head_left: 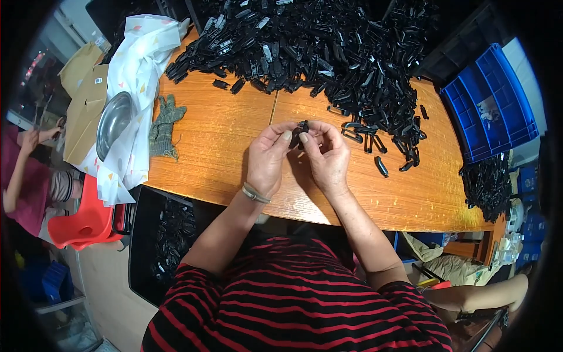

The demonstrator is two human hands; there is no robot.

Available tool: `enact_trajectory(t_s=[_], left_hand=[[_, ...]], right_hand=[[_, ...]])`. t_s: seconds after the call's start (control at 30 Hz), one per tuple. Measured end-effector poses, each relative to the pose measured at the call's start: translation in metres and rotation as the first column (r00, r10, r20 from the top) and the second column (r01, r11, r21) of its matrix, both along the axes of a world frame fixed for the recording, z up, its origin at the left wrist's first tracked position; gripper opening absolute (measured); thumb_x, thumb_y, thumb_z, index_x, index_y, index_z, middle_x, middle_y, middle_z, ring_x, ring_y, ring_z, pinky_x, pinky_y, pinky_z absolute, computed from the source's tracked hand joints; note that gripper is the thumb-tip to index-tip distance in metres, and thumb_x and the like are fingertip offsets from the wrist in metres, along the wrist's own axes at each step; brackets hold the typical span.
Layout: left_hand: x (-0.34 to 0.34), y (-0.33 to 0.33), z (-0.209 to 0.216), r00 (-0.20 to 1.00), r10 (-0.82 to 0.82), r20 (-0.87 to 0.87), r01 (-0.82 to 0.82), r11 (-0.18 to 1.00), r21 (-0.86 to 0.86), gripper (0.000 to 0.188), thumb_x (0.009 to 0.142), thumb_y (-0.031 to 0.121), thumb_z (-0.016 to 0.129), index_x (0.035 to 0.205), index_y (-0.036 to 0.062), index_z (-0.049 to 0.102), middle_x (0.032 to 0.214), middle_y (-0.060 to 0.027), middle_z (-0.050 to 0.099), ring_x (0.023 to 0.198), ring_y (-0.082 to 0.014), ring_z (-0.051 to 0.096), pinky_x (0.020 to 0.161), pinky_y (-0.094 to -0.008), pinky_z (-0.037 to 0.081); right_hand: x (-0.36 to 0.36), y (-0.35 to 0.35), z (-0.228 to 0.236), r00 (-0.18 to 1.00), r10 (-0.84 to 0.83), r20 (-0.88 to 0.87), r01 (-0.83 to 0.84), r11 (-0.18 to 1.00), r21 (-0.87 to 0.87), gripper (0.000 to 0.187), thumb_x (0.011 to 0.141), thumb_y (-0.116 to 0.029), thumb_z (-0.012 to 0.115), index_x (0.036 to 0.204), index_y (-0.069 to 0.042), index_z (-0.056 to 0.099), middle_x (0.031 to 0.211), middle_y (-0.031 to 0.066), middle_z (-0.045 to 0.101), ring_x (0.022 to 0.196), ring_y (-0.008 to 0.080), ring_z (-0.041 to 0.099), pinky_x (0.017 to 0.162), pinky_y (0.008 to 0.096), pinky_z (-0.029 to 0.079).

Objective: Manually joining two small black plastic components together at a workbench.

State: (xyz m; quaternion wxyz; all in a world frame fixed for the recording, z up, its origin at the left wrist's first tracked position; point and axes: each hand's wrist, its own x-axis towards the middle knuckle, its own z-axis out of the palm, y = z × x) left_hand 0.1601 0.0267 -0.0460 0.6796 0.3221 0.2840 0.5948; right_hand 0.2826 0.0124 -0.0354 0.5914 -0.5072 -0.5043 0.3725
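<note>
Above the middle of the wooden table (217, 158), my left hand (267, 161) and my right hand (330, 161) meet at a small black plastic part (298, 139). Thumbs and fingers of both pinch it from either side. My fingers partly cover it, so its exact shape, and whether it is one piece or two, cannot be made out. Beyond my hands spreads a big heap of similar black plastic parts (293, 50). Several long, loop-shaped ones (369, 142) lie loose to the right of my right hand, and one dark oblong piece (381, 166) sits nearer me.
At left are a grey knitted glove (166, 129), a metal bowl (113, 126) on patterned white sheeting (138, 64), cardboard (85, 120) and a red chair (85, 217). A black bin (143, 258) holds parts below. A blue crate (495, 105) leans at right. People sit on both sides.
</note>
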Motion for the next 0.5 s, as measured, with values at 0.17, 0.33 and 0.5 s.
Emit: enact_trajectory(t_s=[0.17,0.33,0.5], left_hand=[[-0.004,-0.008,0.000,0.994,-0.070,0.089,0.075,0.996,-0.053,0.023,0.099,0.009,0.054,0.119,0.0002,0.059,0.112,-0.0076,0.065,0.098,-0.0123,0.062,0.088,-0.0268,0.049],[-0.013,-0.007,-0.010,0.971,-0.222,0.085,0.230,0.968,-0.102,0.029,0.099,0.011,0.055,0.125,0.0003,0.057,0.114,-0.0074,0.065,0.098,-0.0117,0.062,0.087,-0.0260,0.050],[-0.024,-0.004,-0.011,0.946,-0.320,-0.058,0.322,0.946,0.038,0.031,0.097,0.009,0.058,0.126,-0.0003,0.058,0.111,-0.0060,0.066,0.094,-0.0093,0.062,0.082,-0.0242,0.051]], right_hand=[[0.003,0.000,-0.001,0.998,0.038,0.046,-0.040,0.998,0.045,0.028,0.087,0.003,0.068,0.114,0.003,0.061,0.093,0.0009,0.061,0.079,0.0041,0.057,0.070,0.0180,0.050],[0.005,0.000,0.006,0.986,0.036,0.162,-0.059,0.989,0.137,0.029,0.085,0.004,0.070,0.113,0.003,0.063,0.093,-0.0002,0.056,0.076,0.0038,0.055,0.068,0.0170,0.048],[0.010,-0.002,0.008,0.986,0.048,0.158,-0.067,0.991,0.118,0.027,0.085,0.003,0.070,0.111,0.002,0.065,0.092,-0.0002,0.056,0.074,0.0036,0.054,0.066,0.0170,0.047]])
